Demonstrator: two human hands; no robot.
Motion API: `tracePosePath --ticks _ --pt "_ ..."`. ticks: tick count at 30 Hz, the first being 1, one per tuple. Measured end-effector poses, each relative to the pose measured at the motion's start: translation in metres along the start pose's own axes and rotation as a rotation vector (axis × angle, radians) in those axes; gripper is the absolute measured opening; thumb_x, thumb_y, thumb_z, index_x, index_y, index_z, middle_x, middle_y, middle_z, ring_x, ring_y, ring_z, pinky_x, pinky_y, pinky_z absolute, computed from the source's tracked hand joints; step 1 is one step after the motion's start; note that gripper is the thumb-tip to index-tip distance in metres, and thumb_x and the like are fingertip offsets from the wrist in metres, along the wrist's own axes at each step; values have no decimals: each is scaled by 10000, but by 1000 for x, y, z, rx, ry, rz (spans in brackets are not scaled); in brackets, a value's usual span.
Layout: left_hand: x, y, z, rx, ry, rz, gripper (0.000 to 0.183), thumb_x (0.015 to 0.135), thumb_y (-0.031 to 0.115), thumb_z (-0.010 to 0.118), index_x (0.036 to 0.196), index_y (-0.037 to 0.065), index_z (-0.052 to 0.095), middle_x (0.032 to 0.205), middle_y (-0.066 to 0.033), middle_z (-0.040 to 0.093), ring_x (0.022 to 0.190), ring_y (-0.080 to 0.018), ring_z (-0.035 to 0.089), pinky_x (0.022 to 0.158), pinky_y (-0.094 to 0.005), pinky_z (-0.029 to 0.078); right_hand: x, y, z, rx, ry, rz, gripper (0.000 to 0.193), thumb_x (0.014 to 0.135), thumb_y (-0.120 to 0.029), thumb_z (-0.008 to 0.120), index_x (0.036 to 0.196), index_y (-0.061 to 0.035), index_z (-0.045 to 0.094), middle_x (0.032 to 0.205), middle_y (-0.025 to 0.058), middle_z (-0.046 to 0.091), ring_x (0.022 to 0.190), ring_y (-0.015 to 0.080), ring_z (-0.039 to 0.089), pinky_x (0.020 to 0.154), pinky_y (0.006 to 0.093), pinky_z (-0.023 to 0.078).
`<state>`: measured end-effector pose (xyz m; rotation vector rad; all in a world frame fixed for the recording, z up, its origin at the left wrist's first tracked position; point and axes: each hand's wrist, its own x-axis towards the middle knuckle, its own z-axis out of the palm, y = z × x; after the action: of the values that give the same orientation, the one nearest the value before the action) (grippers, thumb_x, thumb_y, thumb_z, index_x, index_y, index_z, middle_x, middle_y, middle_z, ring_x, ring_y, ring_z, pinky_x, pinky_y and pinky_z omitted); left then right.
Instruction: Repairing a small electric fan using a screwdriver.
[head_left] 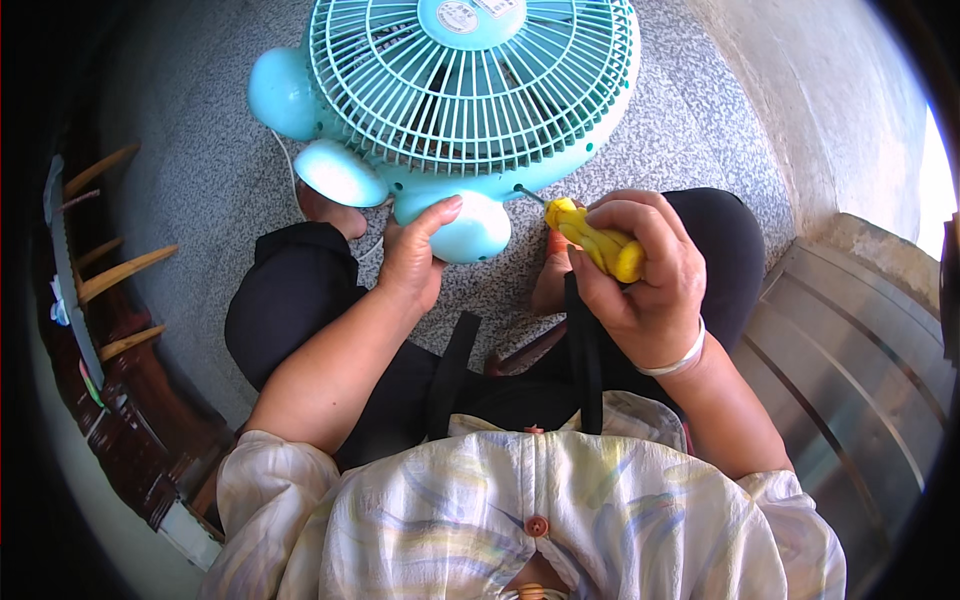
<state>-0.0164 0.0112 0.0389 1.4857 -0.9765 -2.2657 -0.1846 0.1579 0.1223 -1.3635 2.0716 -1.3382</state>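
Note:
A turquoise electric fan (470, 130) with a round slatted grille and rounded knobs on its rim is in front of me, at the top of the view. My left hand (412, 250) grips the rounded knob (470, 228) at its near edge, thumb on top and the other fingers mostly hidden beneath. In my right hand (655, 275) is a screwdriver (600, 243) with a yellow handle, held between thumb and fingers. Its thin metal shaft points up and left, with the tip at a small dark hole in the fan's rim. Whether a screw sits there I cannot tell.
Speckled grey floor (700, 130) lies around the fan, and my bent knees flank it. A pale cord (290, 165) runs down at the fan's left. Dark wooden furniture (140, 400) stands far left; a metal panel (850, 370) is at the right by the wall.

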Motion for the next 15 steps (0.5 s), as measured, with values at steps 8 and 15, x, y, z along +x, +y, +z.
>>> tracePosePath --ticks 8,15 --pt "-2 3 4 -48 10 -18 487 756 189 692 1167 18 495 1057 -98 594 965 -222 606 840 -402 502 4 1 9 -67 -6 23 294 684 -53 738 924 -12 574 848 132 576 733 286 606 634 332 503" --pt "1 1 1 -16 -28 -26 511 782 203 668 1215 27 460 1112 -92 574 1051 -226 571 930 -432 448 8 2 5 -155 41 5 288 715 -100 741 915 -13 554 761 135 593 655 292 618 579 338 498"
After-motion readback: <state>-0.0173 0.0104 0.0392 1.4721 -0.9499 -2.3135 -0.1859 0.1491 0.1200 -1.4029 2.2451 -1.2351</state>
